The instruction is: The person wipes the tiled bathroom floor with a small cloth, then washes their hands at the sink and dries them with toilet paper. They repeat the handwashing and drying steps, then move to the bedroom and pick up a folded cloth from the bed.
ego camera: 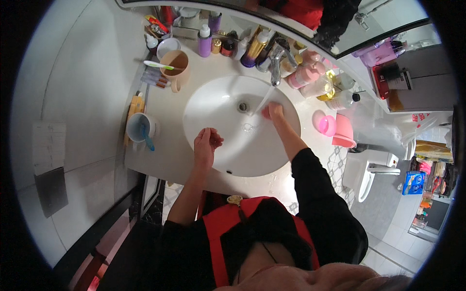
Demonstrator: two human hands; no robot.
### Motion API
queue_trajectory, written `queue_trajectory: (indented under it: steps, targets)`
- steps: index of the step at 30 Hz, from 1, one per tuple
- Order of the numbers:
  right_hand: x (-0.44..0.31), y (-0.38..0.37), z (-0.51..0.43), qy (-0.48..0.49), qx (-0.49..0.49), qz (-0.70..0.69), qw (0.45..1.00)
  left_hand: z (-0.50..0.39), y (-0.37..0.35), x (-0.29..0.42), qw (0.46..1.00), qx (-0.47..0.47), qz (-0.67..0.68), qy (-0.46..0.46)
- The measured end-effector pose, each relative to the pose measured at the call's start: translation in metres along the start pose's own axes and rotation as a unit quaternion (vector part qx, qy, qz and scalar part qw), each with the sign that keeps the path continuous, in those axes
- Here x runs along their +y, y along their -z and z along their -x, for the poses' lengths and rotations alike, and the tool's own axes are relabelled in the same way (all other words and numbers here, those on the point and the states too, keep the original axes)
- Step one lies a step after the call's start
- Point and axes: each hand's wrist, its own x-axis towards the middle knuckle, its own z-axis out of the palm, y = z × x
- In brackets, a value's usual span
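Note:
An oval white washbasin (204, 94) lies before me, with water (265, 99) running from the chrome faucet (275, 71). My right hand (273, 110) is inside the basin, right of the stream and close to the basin's right wall. Its fingers are a reddish blur, so I cannot tell whether they grip anything. Over the basin's left front part is my left hand (207, 142), its fingers curled in and the thumb against them; nothing shows in it. The drain hole (243, 106) is uncovered, and a small patch of foamy water (249, 127) lies in front of it.
To the left stand a beige mug (179, 60) with a toothbrush (158, 65) across it and a white cup (137, 127) holding a blue utensil (146, 138). Several bottles line the back, including a pink one (303, 77). A pink cup (327, 126) stands right; a toilet (366, 178) is beyond.

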Motion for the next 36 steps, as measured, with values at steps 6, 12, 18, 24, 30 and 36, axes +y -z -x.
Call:
queue_trajectory:
  steps: [6,12,18,24,30,36]
  targets:
    - [-0.050,-0.092,0.008,0.067,0.118,-0.320,0.938,0.007,0.020,0.002,0.999,0.039,0.015,0.004]
    - [-0.113,-0.191,0.011,0.026,0.026,-0.297,0.954,0.008,0.024,0.004,0.999,0.040,0.015,-0.001]
    - [-0.099,-0.303,0.153,0.104,-0.092,0.114,0.984,0.004,0.030,0.019,0.993,0.040,0.061,-0.096]
    - [-0.025,-0.092,0.233,0.205,-0.406,0.447,0.771,0.002,0.008,0.035,0.995,0.043,0.037,-0.085]
    - [-0.100,0.029,0.096,0.269,-0.224,0.796,0.495,0.002,0.008,0.025,0.997,0.018,0.014,-0.077]
    - [-0.093,-0.094,0.030,-0.082,0.002,-0.213,0.974,0.002,0.005,0.017,0.998,0.021,-0.005,-0.053]
